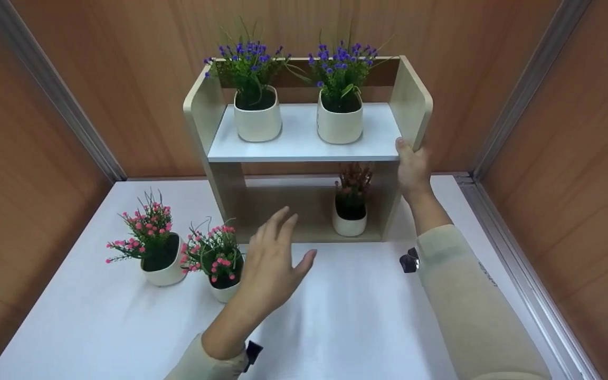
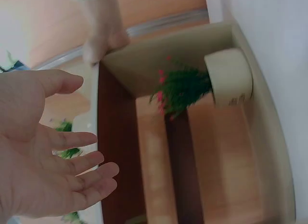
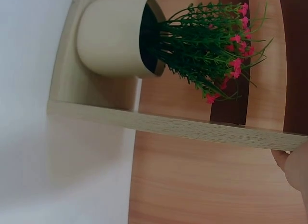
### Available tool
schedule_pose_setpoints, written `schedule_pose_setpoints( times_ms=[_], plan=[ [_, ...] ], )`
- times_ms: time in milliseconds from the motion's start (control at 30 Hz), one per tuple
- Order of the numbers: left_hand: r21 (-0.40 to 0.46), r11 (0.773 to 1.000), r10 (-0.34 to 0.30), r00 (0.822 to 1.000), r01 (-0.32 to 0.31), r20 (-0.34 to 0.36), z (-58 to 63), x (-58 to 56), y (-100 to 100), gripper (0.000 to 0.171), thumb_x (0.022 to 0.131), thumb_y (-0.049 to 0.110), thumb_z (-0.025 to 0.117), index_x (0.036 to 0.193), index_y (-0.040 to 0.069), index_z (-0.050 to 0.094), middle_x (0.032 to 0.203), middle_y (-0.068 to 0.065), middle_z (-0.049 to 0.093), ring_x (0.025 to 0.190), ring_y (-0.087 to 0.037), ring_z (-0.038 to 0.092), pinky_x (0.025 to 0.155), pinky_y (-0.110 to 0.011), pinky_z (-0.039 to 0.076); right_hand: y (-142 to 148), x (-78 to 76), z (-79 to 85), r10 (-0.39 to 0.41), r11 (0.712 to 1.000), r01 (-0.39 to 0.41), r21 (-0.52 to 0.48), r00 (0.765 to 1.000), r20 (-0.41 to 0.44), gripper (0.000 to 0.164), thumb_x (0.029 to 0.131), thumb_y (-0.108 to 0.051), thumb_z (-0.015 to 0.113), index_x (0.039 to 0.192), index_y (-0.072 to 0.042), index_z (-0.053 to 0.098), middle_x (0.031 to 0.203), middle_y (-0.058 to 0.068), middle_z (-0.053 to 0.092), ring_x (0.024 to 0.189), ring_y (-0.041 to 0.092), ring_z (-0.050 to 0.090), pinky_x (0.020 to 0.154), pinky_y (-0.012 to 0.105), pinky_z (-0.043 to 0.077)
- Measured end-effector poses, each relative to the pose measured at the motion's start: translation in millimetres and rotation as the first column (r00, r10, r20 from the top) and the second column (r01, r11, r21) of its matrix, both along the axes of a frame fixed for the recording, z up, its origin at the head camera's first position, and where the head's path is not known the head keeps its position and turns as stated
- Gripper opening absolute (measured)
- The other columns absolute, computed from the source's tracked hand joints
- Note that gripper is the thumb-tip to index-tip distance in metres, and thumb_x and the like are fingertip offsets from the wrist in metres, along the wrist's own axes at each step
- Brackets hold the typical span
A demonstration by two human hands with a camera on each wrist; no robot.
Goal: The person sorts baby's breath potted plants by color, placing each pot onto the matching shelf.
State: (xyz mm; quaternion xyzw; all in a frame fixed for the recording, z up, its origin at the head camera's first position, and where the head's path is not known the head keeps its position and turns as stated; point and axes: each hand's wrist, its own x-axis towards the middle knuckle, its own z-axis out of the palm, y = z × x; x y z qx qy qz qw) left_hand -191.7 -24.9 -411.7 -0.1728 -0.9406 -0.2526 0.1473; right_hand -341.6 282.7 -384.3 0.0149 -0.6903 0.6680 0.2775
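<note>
The two-tier shelf (image 1: 298, 132) looks like stiff wood-grain board with a smooth white upper board. It will probably be the heaviest and most rigid thing here, best taken by the side panels rather than the thin board edge. Any tilt could let the two purple-flowered pots (image 1: 258, 120) on that upper board slide.

The potted plants are likely light. Their rounded cream walls may be a little slippery, and whether they are ceramic or plastic cannot be told. The pot wall is the place to hold, since the thin stems would bend.

The shelf stands on the table (image 1: 346, 306) ahead of both hands. The right hand (image 1: 414, 170) grips its right side panel near the front end of the upper board, thumb on the inner side and the other fingers outside. The left hand (image 1: 269, 258) is held out before the lower tier, fingers extended and slightly apart, holding nothing. Just left of it on the table is the nearer pink-flowered pot (image 1: 222, 293), partly hidden by the hand; the farther pink-flowered pot (image 1: 162, 274) stands beyond. In the lower tier, a red-flowered pot (image 1: 350, 226) sits toward the right panel.
</note>
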Motion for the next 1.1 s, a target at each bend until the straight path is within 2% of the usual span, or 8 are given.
schedule_pose_setpoints(
  times_ms=[200,300,400,500,600,900,1000,1100],
  plan=[
    [0.058,0.992,0.111,0.994,-0.110,-0.022,6.8,21.2,-47.5,0.078,0.094,0.040,0.086,0.158,0.010,0.052,0.162,-0.014,0.050,0.147,-0.039,0.051,0.119,-0.065,0.045,-3.0,-2.2,2.2,0.003,1.000,-0.003,-0.018,1.000,-0.019,0.068,0.109,-0.010,0.056,0.167,-0.015,0.021,0.171,0.007,0.030,0.163,0.018,0.027,0.140,0.033,0.014],
    [0.076,0.981,0.180,0.984,-0.181,0.018,8.6,32.3,-68.6,0.072,0.093,0.040,0.087,0.151,0.010,0.056,0.148,-0.015,0.056,0.134,-0.037,0.058,0.113,-0.060,0.053,-4.9,-2.7,2.9,0.014,0.999,-0.014,-0.032,1.000,-0.005,0.066,0.109,-0.009,0.056,0.165,-0.015,0.023,0.167,0.008,0.033,0.159,0.019,0.032,0.139,0.035,0.017],
    [0.049,0.972,0.225,0.968,-0.231,0.111,10.4,42.2,-87.5,0.052,0.094,0.042,0.085,0.129,0.010,0.065,0.120,-0.011,0.064,0.104,-0.029,0.064,0.089,-0.047,0.061,-5.9,-3.2,2.9,0.013,0.999,-0.013,-0.030,1.000,-0.006,0.066,0.109,-0.009,0.057,0.165,-0.015,0.023,0.166,0.007,0.034,0.158,0.019,0.032,0.139,0.036,0.018],
    [-0.033,0.970,0.243,0.945,-0.241,0.221,8.8,49.1,-104.8,0.039,0.095,0.046,0.084,0.105,0.013,0.065,0.092,-0.004,0.066,0.078,-0.020,0.059,0.066,-0.035,0.049,-5.5,-3.5,2.2,0.022,0.999,-0.023,-0.035,0.999,-0.027,0.065,0.109,-0.009,0.056,0.165,-0.014,0.023,0.165,0.008,0.034,0.158,0.020,0.033,0.139,0.037,0.018],
    [-0.120,0.965,0.258,0.912,-0.232,0.317,1.2,51.8,-121.0,0.040,0.094,0.051,0.082,0.096,0.015,0.067,0.081,0.001,0.070,0.070,-0.016,0.059,0.061,-0.033,0.043,-4.7,-3.0,1.7,0.033,0.999,-0.034,-0.030,0.999,-0.032,0.065,0.109,-0.010,0.055,0.166,-0.014,0.024,0.165,0.008,0.035,0.158,0.020,0.033,0.139,0.035,0.017],
    [-0.223,0.960,0.264,0.818,-0.170,0.511,-41.7,50.0,-147.8,0.066,0.095,0.062,0.076,0.128,0.005,0.073,0.115,-0.008,0.083,0.103,-0.030,0.078,0.085,-0.055,0.061,-0.7,0.2,0.2,0.043,0.998,-0.042,-0.043,0.999,0.013,0.061,0.111,-0.015,0.054,0.165,-0.013,0.025,0.166,0.009,0.036,0.158,0.021,0.034,0.140,0.040,0.016],
    [-0.210,0.964,0.259,0.770,-0.165,0.582,-55.2,41.7,-154.1,0.094,0.092,0.068,0.076,0.150,-0.004,0.058,0.139,-0.020,0.074,0.127,-0.041,0.071,0.105,-0.063,0.056,0.1,0.2,0.4,0.032,0.999,-0.030,-0.045,0.999,0.027,0.062,0.111,-0.016,0.054,0.165,-0.013,0.024,0.167,0.009,0.036,0.159,0.020,0.033,0.140,0.039,0.016],
    [-0.182,0.969,0.248,0.722,-0.169,0.646,-66.9,32.0,-161.4,0.125,0.086,0.077,0.076,0.164,-0.011,0.032,0.163,-0.033,0.048,0.151,-0.052,0.049,0.122,-0.069,0.042,-0.4,0.0,-0.1,0.032,0.998,-0.030,-0.049,0.999,0.034,0.063,0.112,-0.017,0.054,0.166,-0.014,0.023,0.168,0.008,0.034,0.160,0.019,0.032,0.140,0.037,0.015]
  ],
)
